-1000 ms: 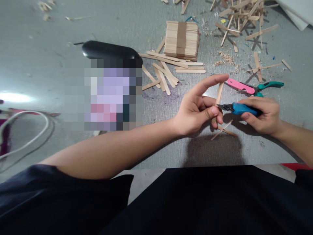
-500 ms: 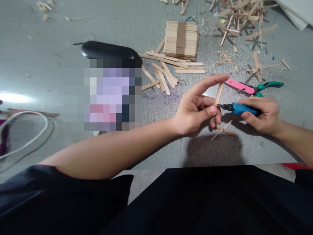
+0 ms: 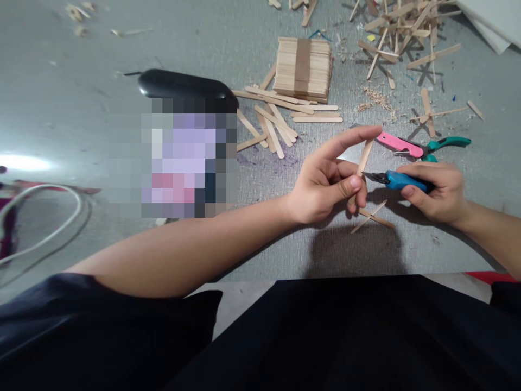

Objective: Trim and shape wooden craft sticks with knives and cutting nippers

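Note:
My left hand (image 3: 329, 184) is closed on a wooden craft stick (image 3: 365, 156), thumb and lower fingers round its middle and the index finger stretched to its upper end. My right hand (image 3: 439, 193) grips blue-handled cutting pliers (image 3: 407, 181). Their dark, narrow jaws point left and meet the stick's edge just above my left thumb. Whether the jaws have bitten into the wood is too small to tell. Below my left fingers, two crossed craft sticks (image 3: 372, 216) lie on the grey table (image 3: 268, 244).
A banded stack of craft sticks (image 3: 287, 68) stands at the back, with loose sticks (image 3: 268, 127) before it. Crossed sticks pile up (image 3: 407, 27) at the far right, near wood shavings (image 3: 374, 98). A pink knife (image 3: 401, 143) and green-handled pliers (image 3: 450, 141) lie beyond my right hand.
Almost nothing differs. Both hands, the stick and the blue-handled pliers hold the same position; the whole view has shifted very slightly.

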Available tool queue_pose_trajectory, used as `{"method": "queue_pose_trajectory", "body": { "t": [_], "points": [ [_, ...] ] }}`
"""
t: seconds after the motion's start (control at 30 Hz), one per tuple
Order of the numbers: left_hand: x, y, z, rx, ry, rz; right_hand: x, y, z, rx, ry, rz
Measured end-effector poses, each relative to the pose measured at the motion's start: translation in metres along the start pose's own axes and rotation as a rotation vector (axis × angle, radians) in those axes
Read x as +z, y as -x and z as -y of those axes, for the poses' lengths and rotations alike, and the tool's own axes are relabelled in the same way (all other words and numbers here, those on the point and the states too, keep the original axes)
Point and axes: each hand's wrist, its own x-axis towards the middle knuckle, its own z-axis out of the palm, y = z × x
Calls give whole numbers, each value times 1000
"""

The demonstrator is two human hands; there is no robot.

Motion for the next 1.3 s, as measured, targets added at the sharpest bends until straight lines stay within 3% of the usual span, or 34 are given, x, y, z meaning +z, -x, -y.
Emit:
{"method": "queue_pose_trajectory", "body": {
  "t": [0.47, 0.93, 1.13, 1.3],
  "points": [
    [4, -2, -6, -57, 51, 84, -2, 0, -1, 3, -20, 62],
    [5, -6, -1, -9, 20, 23, 5, 3, -1, -21, 83, -90],
    [8, -8, -7, -41, 62, 7, 5, 5, -1, 3, 83, -94],
    [10, -6, -8, -47, 71, 10, 4, 9, -6, 68, 101, -170]
  ]
}}
